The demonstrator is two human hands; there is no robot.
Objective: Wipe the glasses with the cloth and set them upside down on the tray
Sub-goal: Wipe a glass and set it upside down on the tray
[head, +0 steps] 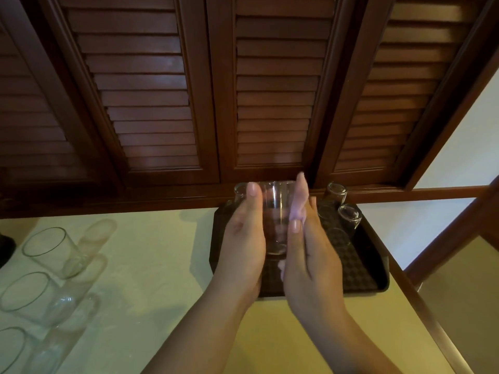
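A clear glass point(276, 217) is held between both my palms above the dark tray point(363, 268), its mouth pointing away from me. My left hand point(244, 238) presses its left side, my right hand point(310, 247) its right side with fingers stretched out. Two glasses stand upside down at the tray's far right: one at the back point(335, 193) and one in front of it point(350, 215). Another glass point(240, 191) shows behind my left thumb. No cloth is visible.
Three upright glasses stand on the pale counter at the left: far point(50, 251), middle point(32, 298) and near point(13, 349). Dark louvred wooden doors point(243, 90) rise right behind the counter. The counter's wooden edge point(421, 300) runs along the right.
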